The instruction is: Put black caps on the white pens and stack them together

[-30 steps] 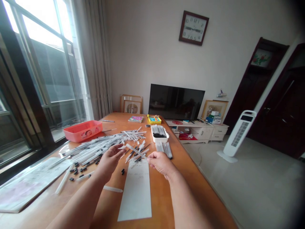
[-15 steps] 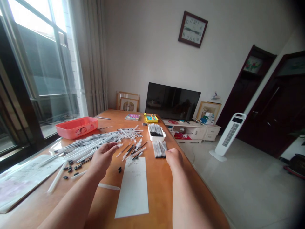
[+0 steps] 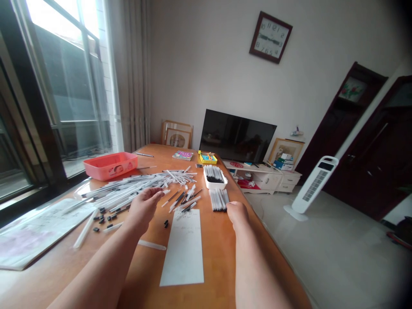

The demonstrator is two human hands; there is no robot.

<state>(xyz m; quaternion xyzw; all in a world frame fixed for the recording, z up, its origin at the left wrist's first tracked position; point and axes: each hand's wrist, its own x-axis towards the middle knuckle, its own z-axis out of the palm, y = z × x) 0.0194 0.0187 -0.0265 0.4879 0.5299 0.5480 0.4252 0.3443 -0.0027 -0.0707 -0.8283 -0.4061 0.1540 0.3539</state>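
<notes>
My left hand (image 3: 144, 207) hovers open and palm up over the wooden table (image 3: 222, 257), beside a big heap of clear pen barrels (image 3: 128, 193) and loose black caps (image 3: 103, 220). My right hand (image 3: 236, 211) rests at the near end of a neat row of finished pens (image 3: 218, 199), knuckles toward me; its fingers are hidden. A white tray (image 3: 215, 177) filled with pens stands just beyond that row. A white paper strip (image 3: 184, 246) lies between my forearms.
A red plastic basket (image 3: 110, 165) sits at the left back of the table, with a yellow box (image 3: 207, 158) and a small book (image 3: 183, 155) at the far end. Paper sheets (image 3: 35, 231) lie at the left. Beyond are a TV (image 3: 236, 136), a low cabinet and a white tower fan (image 3: 311, 189).
A second ago both hands held one pen between them. My right hand has since carried it right to the row of pens; my left hand stayed near the heap, now empty.
</notes>
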